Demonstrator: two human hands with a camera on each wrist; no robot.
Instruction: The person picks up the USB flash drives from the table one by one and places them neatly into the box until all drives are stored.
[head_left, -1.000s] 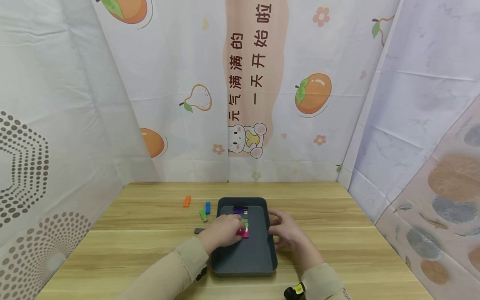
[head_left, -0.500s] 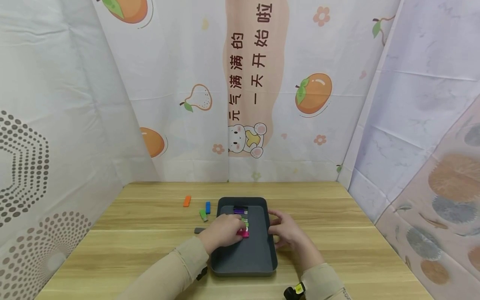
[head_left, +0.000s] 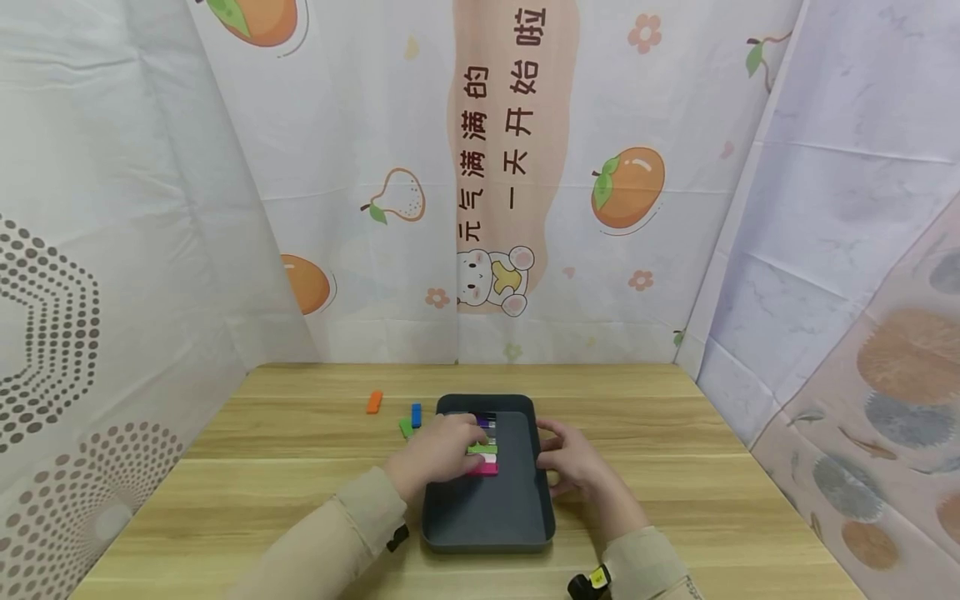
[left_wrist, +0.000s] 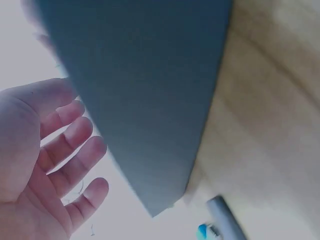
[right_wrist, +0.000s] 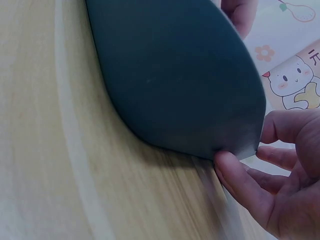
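A dark grey tray (head_left: 487, 525) holds a row of USB flash drives, including a pink one (head_left: 486, 469), a white one (head_left: 490, 457), a green one (head_left: 483, 449) and a purple one (head_left: 487, 422). My left hand (head_left: 442, 450) reaches over the tray's left side, fingers loosely bent above the row and partly hiding it. The left wrist view shows those fingers (left_wrist: 75, 165) relaxed beyond the tray wall. My right hand (head_left: 576, 460) rests against the tray's right wall, fingers spread. In the right wrist view, one fingertip (right_wrist: 226, 161) touches the wall's outer face.
Left of the tray on the wooden table (head_left: 300, 467) lie an orange flash drive (head_left: 374, 402), a blue one (head_left: 416, 415) and a green one (head_left: 407, 427), partly covered by the left hand. A dark grey stick (left_wrist: 227, 220) shows in the left wrist view.
My left hand has let go of the pink flash drive and shifted up the row, slightly away from me. The pink and white drives show more fully. My right hand stays put.
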